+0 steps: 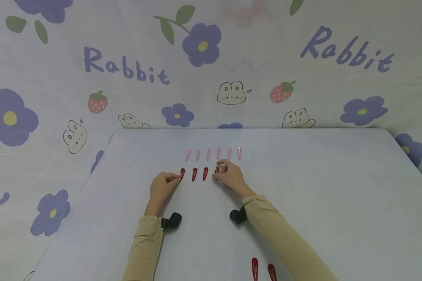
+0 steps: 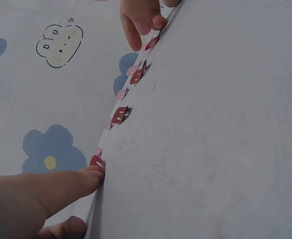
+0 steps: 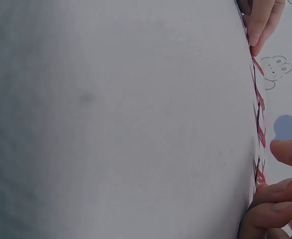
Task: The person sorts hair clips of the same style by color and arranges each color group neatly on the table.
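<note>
A row of red snap hair clips lies on the white table. At its left end, my left hand (image 1: 163,188) touches the first red hair clip (image 1: 182,171) with outstretched fingertips; the left wrist view shows a finger on this clip, the thumb lower and apart. My right hand (image 1: 234,178) is at the rightmost red hair clip (image 1: 217,170), thumb and forefinger spread on either side of it. Two more red hair clips, a left one (image 1: 194,174) and a right one (image 1: 205,173), lie between the hands, tilted slightly.
Behind the red row is a row of pink hair clips (image 1: 208,153). Two further red clips (image 1: 254,268) lie at the near edge by the right sleeve (image 1: 285,234). Each wrist wears a black camera mount (image 1: 172,221). A patterned cloth (image 1: 260,47) hangs behind the white table (image 1: 320,195).
</note>
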Available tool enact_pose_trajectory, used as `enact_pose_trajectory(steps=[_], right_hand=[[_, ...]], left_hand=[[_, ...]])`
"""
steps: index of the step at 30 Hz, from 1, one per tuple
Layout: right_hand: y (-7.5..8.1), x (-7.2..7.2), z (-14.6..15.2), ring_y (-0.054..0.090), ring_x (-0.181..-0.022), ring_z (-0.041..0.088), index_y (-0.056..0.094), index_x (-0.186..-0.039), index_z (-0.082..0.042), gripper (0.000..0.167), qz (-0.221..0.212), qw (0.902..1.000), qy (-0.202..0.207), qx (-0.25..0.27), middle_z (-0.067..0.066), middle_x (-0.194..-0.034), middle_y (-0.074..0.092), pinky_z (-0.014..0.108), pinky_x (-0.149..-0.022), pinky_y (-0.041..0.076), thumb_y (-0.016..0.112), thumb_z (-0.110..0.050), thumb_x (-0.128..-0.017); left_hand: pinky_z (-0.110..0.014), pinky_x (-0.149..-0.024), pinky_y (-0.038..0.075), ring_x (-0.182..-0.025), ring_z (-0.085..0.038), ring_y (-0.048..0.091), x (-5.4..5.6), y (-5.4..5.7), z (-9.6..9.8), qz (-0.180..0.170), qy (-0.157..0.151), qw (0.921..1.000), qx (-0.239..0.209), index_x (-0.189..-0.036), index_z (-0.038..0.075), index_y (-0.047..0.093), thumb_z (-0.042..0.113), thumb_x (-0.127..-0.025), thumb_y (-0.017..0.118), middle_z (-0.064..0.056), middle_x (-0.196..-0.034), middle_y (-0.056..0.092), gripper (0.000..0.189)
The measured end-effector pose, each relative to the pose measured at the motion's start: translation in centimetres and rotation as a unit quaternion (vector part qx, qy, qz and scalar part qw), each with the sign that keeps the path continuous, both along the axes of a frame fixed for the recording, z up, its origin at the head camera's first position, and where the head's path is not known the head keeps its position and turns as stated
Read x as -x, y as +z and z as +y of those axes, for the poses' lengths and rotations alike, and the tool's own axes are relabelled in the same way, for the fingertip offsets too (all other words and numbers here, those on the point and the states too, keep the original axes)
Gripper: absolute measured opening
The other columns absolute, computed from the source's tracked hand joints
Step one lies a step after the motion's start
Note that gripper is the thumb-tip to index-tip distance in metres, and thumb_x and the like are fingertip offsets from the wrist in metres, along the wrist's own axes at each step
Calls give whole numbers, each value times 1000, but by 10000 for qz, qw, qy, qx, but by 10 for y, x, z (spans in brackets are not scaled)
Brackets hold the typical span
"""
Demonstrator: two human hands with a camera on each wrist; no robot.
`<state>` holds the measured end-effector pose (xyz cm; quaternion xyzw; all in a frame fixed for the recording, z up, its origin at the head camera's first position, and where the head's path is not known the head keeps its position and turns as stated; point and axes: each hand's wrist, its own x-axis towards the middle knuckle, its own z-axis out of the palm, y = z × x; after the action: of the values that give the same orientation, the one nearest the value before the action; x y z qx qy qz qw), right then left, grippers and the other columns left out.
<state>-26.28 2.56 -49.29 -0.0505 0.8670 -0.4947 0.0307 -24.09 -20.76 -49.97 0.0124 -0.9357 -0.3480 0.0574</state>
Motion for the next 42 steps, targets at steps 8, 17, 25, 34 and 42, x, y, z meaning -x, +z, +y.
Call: enact_pose_trajectory(steps=[8, 17, 25, 34, 42], right_hand=[[-2, 0, 3, 44, -44, 12, 56, -114, -5, 48, -149, 9997, 186, -19, 2, -68, 50, 24, -45, 37, 75, -9, -70], [-1, -1, 3, 41, -43, 10, 58, -115, -2, 48, -89, 9997, 215, -14, 3, -69, 49, 22, -43, 37, 73, -4, -70], [0, -2, 1, 40, -42, 10, 57, -114, -1, 49, -38, 9999, 145, -61, 2, -68, 48, 22, -43, 36, 75, -7, -69], [-2, -3, 2, 42, -47, 10, 49, -124, 2, 59, -480, 9982, 56, 358, 3, -76, 53, 22, -46, 37, 74, -9, -72], [2, -6, 10, 42, -49, 10, 49, -123, 3, 54, -1070, 9867, -117, 1220, 6, -79, 58, 22, -47, 36, 71, -6, -75]], left_hand=[[-31, -55, 33, -63, -18, 42, 0, -2, 0, -36, 2, 10000, -5, -92, 8, 72, 21, -79, 69, -2, -71, 49, 18], [-30, -55, 33, -63, -18, 42, 0, -1, -1, -8, -27, 10000, -14, -92, 9, 73, 20, -79, 69, -3, -71, 49, 17], [-31, -56, 34, -63, -18, 43, 0, -1, -1, 4, -15, 10000, -29, -92, 8, 72, 20, -79, 69, -2, -71, 49, 18], [-30, -56, 33, -62, -17, 42, -2, -1, -3, 132, -58, 9999, -42, -91, 8, 72, 19, -78, 70, -2, -69, 49, 17], [-31, -56, 34, -63, -17, 42, -1, 1, -3, 143, -64, 9999, -15, -91, 9, 73, 20, -78, 70, -1, -70, 49, 17]])
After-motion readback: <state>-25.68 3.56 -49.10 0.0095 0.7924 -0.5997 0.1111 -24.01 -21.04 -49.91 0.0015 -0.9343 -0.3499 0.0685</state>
